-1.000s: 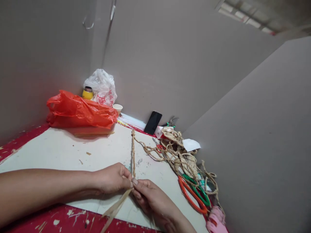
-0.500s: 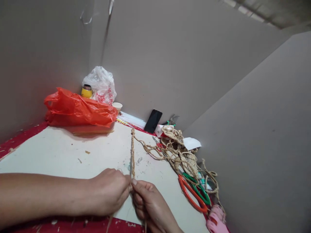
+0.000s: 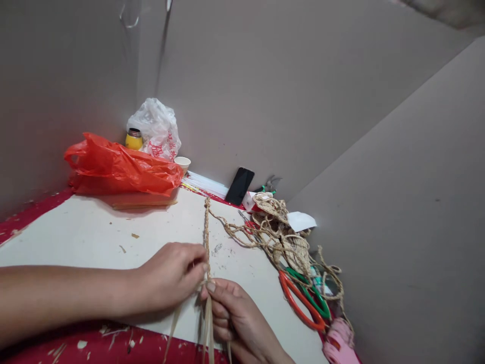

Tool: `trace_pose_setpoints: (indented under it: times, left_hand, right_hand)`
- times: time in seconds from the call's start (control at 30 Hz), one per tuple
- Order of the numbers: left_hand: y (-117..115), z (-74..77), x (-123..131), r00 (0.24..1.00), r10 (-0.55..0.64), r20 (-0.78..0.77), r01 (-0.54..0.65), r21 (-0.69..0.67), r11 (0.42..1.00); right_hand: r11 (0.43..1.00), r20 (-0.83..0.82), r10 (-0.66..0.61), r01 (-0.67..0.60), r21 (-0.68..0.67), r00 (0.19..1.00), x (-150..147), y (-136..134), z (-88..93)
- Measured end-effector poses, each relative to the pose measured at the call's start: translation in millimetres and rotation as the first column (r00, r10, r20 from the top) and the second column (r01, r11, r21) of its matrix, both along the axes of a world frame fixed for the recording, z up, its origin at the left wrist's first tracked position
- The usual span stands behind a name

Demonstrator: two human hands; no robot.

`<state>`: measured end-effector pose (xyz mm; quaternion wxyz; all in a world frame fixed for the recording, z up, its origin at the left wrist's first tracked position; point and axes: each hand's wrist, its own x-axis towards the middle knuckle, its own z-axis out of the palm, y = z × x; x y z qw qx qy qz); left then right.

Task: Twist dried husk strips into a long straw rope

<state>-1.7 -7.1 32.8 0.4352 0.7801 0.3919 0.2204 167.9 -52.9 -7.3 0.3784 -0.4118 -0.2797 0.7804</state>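
A thin braided cord (image 3: 206,232) of tan fibre runs up the white board from between my two hands. At its lower end my right hand (image 3: 235,311) pinches the braid between thumb and fingers. Loose pale strands (image 3: 208,328) hang below that pinch toward the board's near edge. My left hand (image 3: 175,273) is against the left side of the braid, its fingers curled and closed. Whatever strand lies between its fingertips is too small to make out.
The white board (image 3: 94,237) lies on a red surface. Behind stand a red plastic bag (image 3: 125,169), a yellow jar (image 3: 134,139), a paper cup (image 3: 182,162) and a phone (image 3: 240,185). At right are tangled cord (image 3: 297,253), orange-handled scissors (image 3: 299,306) and a pink bundle (image 3: 339,341).
My left hand has risen slightly and its fist has loosened, with the thumb lower. Pale strands now show below my hands. The view has shifted a little.
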Motion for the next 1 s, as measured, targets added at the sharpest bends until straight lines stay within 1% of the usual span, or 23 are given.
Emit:
trace_pose_setpoints:
  times: [0.03, 0.07, 0.1, 0.13, 0.17, 0.2, 0.27, 0.3, 0.37, 0.47, 0.53, 0.6, 0.7, 0.8, 0.9, 0.93, 1.0]
  left_hand:
    - [4.8, -5.1, 3.0, 0.998, 0.012, 0.060, -0.005, -0.104, 0.995]
    - [8.0, -11.5, 6.1, 0.994, -0.005, 0.105, 0.031, -0.246, 0.969]
    - [9.5, -18.3, 8.9, 0.989, -0.035, 0.144, 0.088, -0.386, 0.918]
    - [9.6, -24.9, 11.3, 0.983, -0.050, 0.175, 0.130, -0.487, 0.864]
    - [8.9, -30.6, 12.9, 0.978, -0.045, 0.203, 0.149, -0.531, 0.834]
    - [7.6, -35.2, 13.8, 0.974, -0.034, 0.226, 0.154, -0.540, 0.827]
    - [5.6, -40.5, 13.6, 0.966, -0.009, 0.259, 0.140, -0.491, 0.860]
    - [5.1, -41.6, 12.8, 0.964, -0.010, 0.267, 0.140, -0.472, 0.871]
    - [5.6, -41.9, 11.1, 0.963, -0.010, 0.268, 0.139, -0.467, 0.873]
    - [7.6, -40.4, 9.5, 0.960, 0.011, 0.280, 0.125, -0.462, 0.878]
    - [8.5, -39.1, 9.1, 0.952, 0.020, 0.305, 0.124, -0.444, 0.887]
    - [8.6, -38.5, 9.1, 0.945, 0.026, 0.326, 0.124, -0.429, 0.895]
    - [6.7, -40.4, 10.0, 0.933, 0.059, 0.356, 0.114, -0.448, 0.887]
    - [3.6, -45.7, 13.0, 0.908, 0.139, 0.395, 0.092, -0.514, 0.853]
    - [3.4, -50.2, 16.3, 0.862, 0.283, 0.421, 0.060, -0.638, 0.768]
    - [4.6, -50.4, 16.7, 0.854, 0.327, 0.406, 0.038, -0.674, 0.738]
    - [9.3, -48.3, 15.9, 0.853, 0.384, 0.353, -0.030, -0.702, 0.712]
  right_hand:
    - [1.000, 0.009, -0.003, 0.003, 0.003, 1.000, -0.1, 0.1, 1.3]
    - [1.000, 0.023, 0.000, 0.000, 0.007, 1.000, -0.2, 0.3, 2.7]
    - [1.000, 0.042, 0.003, -0.003, 0.012, 0.999, -0.3, 0.5, 3.8]
    - [1.000, 0.065, 0.009, -0.010, 0.018, 0.998, -0.2, 0.8, 4.6]
    - [0.999, 0.094, 0.017, -0.019, 0.027, 0.995, 0.0, 1.2, 4.8]
    - [0.999, 0.130, 0.025, -0.030, 0.037, 0.991, 0.4, 1.6, 4.2]
    - [0.996, 0.213, 0.028, -0.044, 0.072, 0.977, 1.7, 2.5, 1.1]
    - [0.993, 0.261, 0.019, -0.048, 0.107, 0.965, 2.5, 2.9, -1.1]
    - [0.978, 0.373, -0.008, -0.071, 0.198, 0.928, 3.3, 3.5, -5.3]
    - [0.930, 0.567, -0.060, -0.160, 0.330, 0.821, 1.6, 3.4, -7.4]
    - [0.898, 0.661, -0.098, -0.221, 0.381, 0.744, -1.1, 2.4, -5.9]
    - [0.872, 0.712, -0.124, -0.265, 0.410, 0.692, -3.8, 1.2, -3.7]
    - [0.852, 0.750, -0.135, -0.311, 0.422, 0.648, -6.7, 0.9, -2.9]
    - [0.838, 0.773, -0.161, -0.329, 0.436, 0.613, -10.5, 1.6, -5.5]
    - [0.838, 0.778, -0.173, -0.326, 0.438, 0.603, -14.3, -0.4, -5.4]
    - [0.838, 0.781, -0.144, -0.345, 0.423, 0.608, -14.3, -1.7, -2.9]
    - [0.835, 0.798, -0.040, -0.419, 0.357, 0.601, -10.3, -3.3, 7.5]
